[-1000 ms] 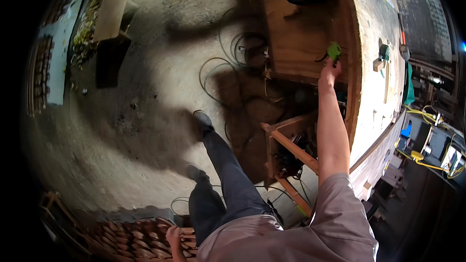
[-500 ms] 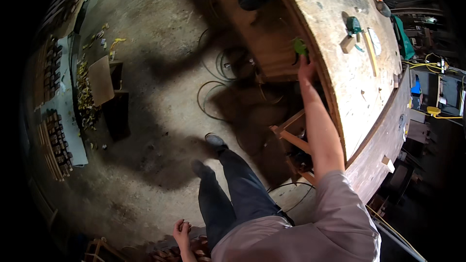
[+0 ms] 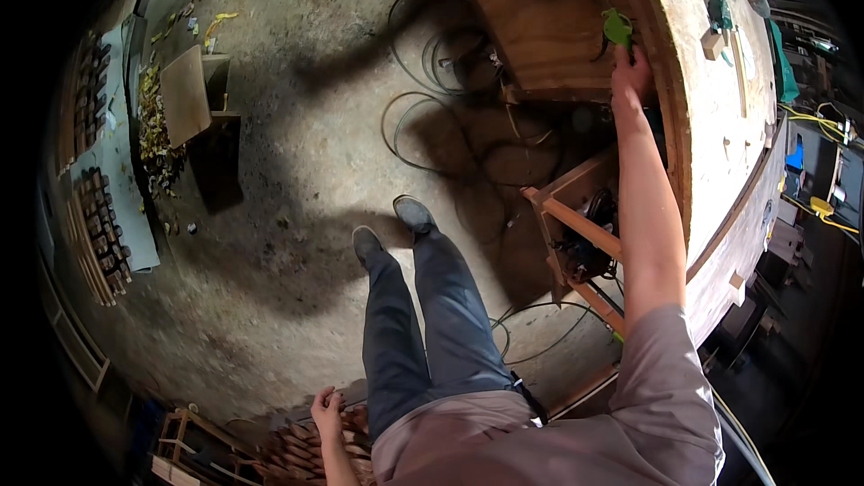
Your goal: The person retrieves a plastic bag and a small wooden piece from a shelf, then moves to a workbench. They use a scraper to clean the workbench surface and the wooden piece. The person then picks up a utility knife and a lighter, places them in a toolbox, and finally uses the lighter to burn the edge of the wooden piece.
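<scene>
My right arm reaches out to the far right, over the shelf beneath the workbench top. At its end my right hand (image 3: 631, 79) is closed on a small green rounded object (image 3: 617, 27) with a dark, curved part hanging at its side. Its exact kind is too small to make out. Low at my left side hangs my left hand (image 3: 328, 409), empty, with its fingers loosely bent and a little apart. Nearest to it are stacked brown wooden pieces (image 3: 292, 450) on the floor. The plywood shelf (image 3: 549, 45) lies just left of my right hand.
The workbench top (image 3: 711, 117) carries a green tool (image 3: 719, 13) and wood strips. Under it stands a wooden frame (image 3: 580, 220) with dark equipment inside. Hoses (image 3: 418, 130) coil on the floor. At left are a wooden box-like stand (image 3: 186, 96), yellow scraps (image 3: 157, 130) and stacked wood pieces.
My view has shifted, so the bench and floor sit differently in the picture. My right hand still has the green object, now a little farther right along the shelf. My left hand stays low.
</scene>
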Demonstrator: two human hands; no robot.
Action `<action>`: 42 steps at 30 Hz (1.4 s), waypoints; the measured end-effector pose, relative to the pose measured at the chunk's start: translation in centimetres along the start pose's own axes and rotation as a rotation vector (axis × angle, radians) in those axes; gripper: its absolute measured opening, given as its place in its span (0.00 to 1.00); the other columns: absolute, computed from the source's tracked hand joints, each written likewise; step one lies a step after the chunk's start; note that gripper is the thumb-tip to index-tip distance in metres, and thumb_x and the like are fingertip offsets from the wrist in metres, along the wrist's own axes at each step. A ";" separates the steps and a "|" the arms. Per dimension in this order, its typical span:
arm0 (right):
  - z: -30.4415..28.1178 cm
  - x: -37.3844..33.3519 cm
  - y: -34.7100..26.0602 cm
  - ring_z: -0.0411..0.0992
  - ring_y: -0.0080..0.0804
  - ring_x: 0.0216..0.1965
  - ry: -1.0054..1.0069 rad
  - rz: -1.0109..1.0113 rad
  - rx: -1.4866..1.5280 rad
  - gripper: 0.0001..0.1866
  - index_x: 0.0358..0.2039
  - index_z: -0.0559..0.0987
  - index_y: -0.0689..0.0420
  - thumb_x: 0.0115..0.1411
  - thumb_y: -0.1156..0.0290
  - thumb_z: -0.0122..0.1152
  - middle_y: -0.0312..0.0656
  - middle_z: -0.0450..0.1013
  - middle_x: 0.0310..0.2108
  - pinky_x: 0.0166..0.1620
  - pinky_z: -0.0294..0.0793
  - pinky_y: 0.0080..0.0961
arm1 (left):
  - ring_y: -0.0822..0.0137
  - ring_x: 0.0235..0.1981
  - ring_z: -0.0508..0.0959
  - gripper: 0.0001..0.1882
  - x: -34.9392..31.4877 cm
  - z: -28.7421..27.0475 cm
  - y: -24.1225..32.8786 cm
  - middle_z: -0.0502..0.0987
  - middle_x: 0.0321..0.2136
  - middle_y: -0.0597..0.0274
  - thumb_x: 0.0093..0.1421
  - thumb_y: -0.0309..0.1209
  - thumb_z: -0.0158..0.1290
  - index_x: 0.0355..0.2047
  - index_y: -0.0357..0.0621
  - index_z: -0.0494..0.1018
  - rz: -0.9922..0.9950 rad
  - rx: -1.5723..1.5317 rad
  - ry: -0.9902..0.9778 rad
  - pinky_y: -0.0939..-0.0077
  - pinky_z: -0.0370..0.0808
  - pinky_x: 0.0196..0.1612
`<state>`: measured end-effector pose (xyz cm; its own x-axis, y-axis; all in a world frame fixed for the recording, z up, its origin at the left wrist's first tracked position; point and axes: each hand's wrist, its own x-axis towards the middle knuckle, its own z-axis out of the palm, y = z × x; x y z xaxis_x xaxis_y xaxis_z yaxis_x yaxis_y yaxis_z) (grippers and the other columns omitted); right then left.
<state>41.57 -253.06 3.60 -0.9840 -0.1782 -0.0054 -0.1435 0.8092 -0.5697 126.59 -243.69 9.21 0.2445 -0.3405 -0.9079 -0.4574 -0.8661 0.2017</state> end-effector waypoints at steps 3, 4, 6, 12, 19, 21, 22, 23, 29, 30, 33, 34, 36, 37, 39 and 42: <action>0.6 3.4 2.2 0.76 0.41 0.41 0.058 0.173 -0.018 0.30 0.55 0.76 0.60 0.63 0.47 0.57 0.48 0.79 0.37 0.45 0.74 0.37 | 0.70 0.27 0.76 0.15 1.4 -2.0 1.7 0.77 0.31 0.60 0.62 0.24 0.54 0.48 0.31 0.72 0.044 -0.011 -0.036 0.75 0.73 0.32; 1.3 5.1 4.3 0.75 0.46 0.42 0.116 0.124 -0.111 0.31 0.55 0.74 0.61 0.64 0.47 0.56 0.51 0.78 0.40 0.46 0.74 0.40 | 0.70 0.27 0.76 0.13 2.0 -3.2 1.3 0.77 0.30 0.59 0.62 0.24 0.54 0.46 0.31 0.72 0.063 -0.008 -0.046 0.75 0.74 0.31; 2.0 5.9 7.2 0.75 0.54 0.46 0.392 -0.158 -0.382 0.34 0.56 0.71 0.65 0.64 0.46 0.53 0.57 0.76 0.45 0.48 0.74 0.47 | 0.68 0.29 0.78 0.12 2.8 -3.6 0.5 0.77 0.30 0.58 0.62 0.25 0.54 0.45 0.33 0.73 0.090 0.024 -0.011 0.74 0.76 0.31; -6.9 -16.1 -1.2 0.77 0.49 0.29 -0.212 -0.601 -0.458 0.09 0.23 0.76 0.58 0.54 0.66 0.57 0.49 0.77 0.26 0.34 0.77 0.47 | 0.65 0.32 0.81 0.10 2.2 -2.7 3.1 0.79 0.32 0.60 0.62 0.28 0.54 0.44 0.42 0.74 -0.025 0.238 -0.017 0.69 0.77 0.34; -27.1 -15.3 -3.0 0.77 0.48 0.33 0.094 -0.432 -0.319 0.02 0.28 0.79 0.55 0.54 0.75 0.59 0.49 0.77 0.30 0.36 0.78 0.40 | 0.65 0.42 0.76 0.21 1.3 -3.0 15.7 0.76 0.44 0.55 0.65 0.41 0.51 0.54 0.43 0.70 0.247 0.581 -0.184 0.67 0.71 0.45; -30.7 -8.7 0.7 0.77 0.50 0.38 0.194 -0.056 -0.154 0.12 0.38 0.81 0.58 0.55 0.79 0.54 0.52 0.78 0.40 0.43 0.79 0.39 | 0.66 0.41 0.76 0.21 0.9 -2.2 20.6 0.76 0.44 0.55 0.65 0.40 0.51 0.53 0.42 0.71 0.373 0.667 -0.157 0.67 0.70 0.44; -32.2 -5.7 3.2 0.76 0.53 0.43 0.273 -0.039 -0.261 0.16 0.43 0.81 0.58 0.55 0.79 0.51 0.51 0.77 0.45 0.46 0.78 0.41 | 0.65 0.32 0.77 0.17 2.4 -0.2 23.7 0.78 0.37 0.55 0.62 0.33 0.53 0.49 0.40 0.73 0.452 0.537 -0.122 0.67 0.72 0.34; -33.7 -3.4 4.5 0.73 0.55 0.49 0.308 -0.079 -0.340 0.19 0.46 0.80 0.59 0.55 0.79 0.49 0.51 0.74 0.51 0.52 0.75 0.43 | 0.63 0.23 0.79 0.13 3.5 0.9 25.6 0.79 0.29 0.55 0.59 0.25 0.55 0.45 0.38 0.75 0.526 0.393 -0.084 0.67 0.74 0.23; -35.9 8.2 13.2 0.71 0.50 0.49 0.326 -0.172 -0.497 0.13 0.42 0.80 0.57 0.56 0.74 0.56 0.49 0.74 0.47 0.53 0.73 0.41 | 0.68 0.32 0.78 0.10 -10.1 19.6 45.4 0.78 0.29 0.57 0.55 0.25 0.57 0.37 0.34 0.76 1.205 0.603 -0.122 0.72 0.75 0.40; -36.1 9.1 13.2 0.72 0.49 0.47 0.240 -0.152 -0.552 0.11 0.40 0.81 0.57 0.55 0.73 0.58 0.48 0.75 0.46 0.51 0.73 0.40 | 0.69 0.35 0.78 0.09 -13.6 23.3 47.5 0.78 0.31 0.59 0.57 0.24 0.57 0.39 0.34 0.76 1.234 0.594 -0.242 0.74 0.75 0.42; -36.8 8.5 10.5 0.71 0.47 0.45 0.072 -0.290 -0.374 0.11 0.39 0.79 0.56 0.54 0.74 0.57 0.47 0.74 0.40 0.48 0.73 0.41 | 0.71 0.38 0.79 0.11 -23.3 34.3 51.7 0.79 0.38 0.59 0.59 0.22 0.57 0.42 0.36 0.76 1.485 0.627 -0.471 0.76 0.75 0.45; -36.3 6.8 8.9 0.71 0.46 0.46 0.048 -0.386 -0.312 0.10 0.38 0.78 0.55 0.54 0.74 0.57 0.47 0.74 0.39 0.48 0.73 0.41 | 0.70 0.37 0.79 0.11 -24.6 37.1 52.7 0.79 0.37 0.57 0.58 0.21 0.58 0.43 0.35 0.76 1.519 0.661 -0.431 0.77 0.75 0.43; -35.2 2.4 7.8 0.71 0.45 0.45 0.034 -0.515 -0.324 0.09 0.37 0.77 0.55 0.54 0.73 0.57 0.46 0.73 0.40 0.47 0.74 0.41 | 0.65 0.32 0.79 0.11 -30.5 45.2 54.2 0.77 0.34 0.55 0.57 0.22 0.60 0.41 0.39 0.76 1.744 0.713 -0.407 0.74 0.76 0.37; -34.3 0.8 7.0 0.71 0.45 0.45 0.041 -0.574 -0.359 0.09 0.38 0.77 0.55 0.55 0.73 0.57 0.45 0.73 0.40 0.46 0.74 0.40 | 0.57 0.31 0.78 0.13 -31.4 48.0 54.9 0.76 0.33 0.54 0.55 0.24 0.61 0.42 0.40 0.75 1.776 0.764 -0.379 0.69 0.76 0.36; -34.6 -1.1 4.7 0.71 0.44 0.45 -0.065 -0.521 -0.301 0.11 0.41 0.76 0.55 0.57 0.73 0.55 0.44 0.72 0.44 0.46 0.75 0.39 | 0.48 0.37 0.76 0.20 -33.0 52.6 56.2 0.72 0.38 0.50 0.54 0.27 0.60 0.48 0.42 0.72 1.810 0.882 -0.372 0.60 0.76 0.39; -33.7 -1.8 4.4 0.72 0.44 0.45 -0.046 -0.396 -0.237 0.16 0.48 0.74 0.55 0.59 0.72 0.55 0.45 0.72 0.46 0.47 0.75 0.39 | 0.47 0.45 0.73 0.25 -34.8 58.5 58.2 0.68 0.46 0.47 0.55 0.33 0.60 0.53 0.42 0.70 1.897 0.994 -0.331 0.56 0.74 0.47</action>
<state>39.10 -230.36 28.80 -0.8436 -0.5197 0.1351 -0.5328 0.7786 -0.3315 41.41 -260.80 31.06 -0.9823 -0.1779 0.0584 -0.1101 0.8012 0.5882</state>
